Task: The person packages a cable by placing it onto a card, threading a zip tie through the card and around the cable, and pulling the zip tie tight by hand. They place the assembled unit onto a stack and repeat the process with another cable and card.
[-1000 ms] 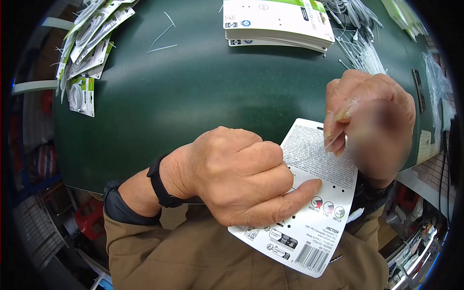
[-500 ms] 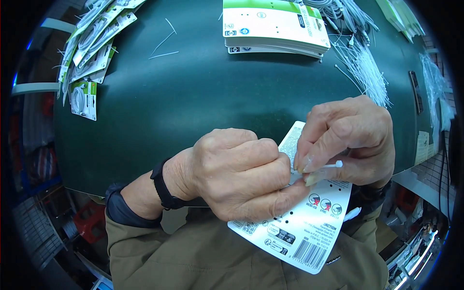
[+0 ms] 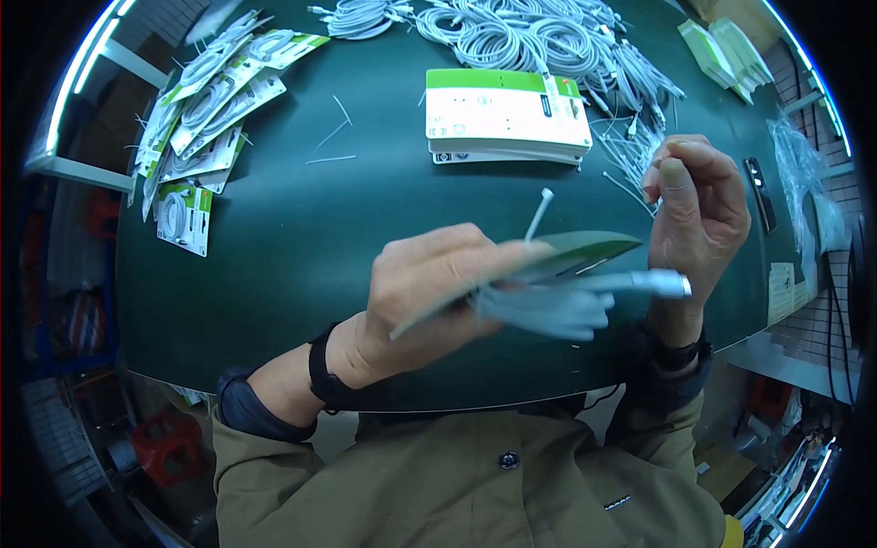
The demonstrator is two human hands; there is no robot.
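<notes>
Card point(image 3: 598, 248), tipped nearly edge-on and blurred, is gripped in the left hand point(image 3: 434, 283), with the fingers closed over its far side. Cable point(image 3: 544, 309), coiled and pale grey, hangs against the card's near face, just right of that hand, its plug point(image 3: 671, 284) pointing toward the right wrist. One white tie point(image 3: 540, 216) sticks up just beyond the left fingers.

Right hand point(image 3: 685, 187) is raised to the right of the card, apart from it, palm showing, fingers curled and thumb close to the forefinger; whether anything is pinched there, I cannot tell. Just beyond its fingertips lie loose ties point(image 3: 628, 163) in a bundle. Farther beyond both hands are a card stack point(image 3: 502, 117) and a heap of cables point(image 3: 534, 41). Well left of the left hand, past the wristband point(image 3: 322, 365), lie packed cards point(image 3: 212, 105). Table point(image 3: 301, 247) is dark green.
</notes>
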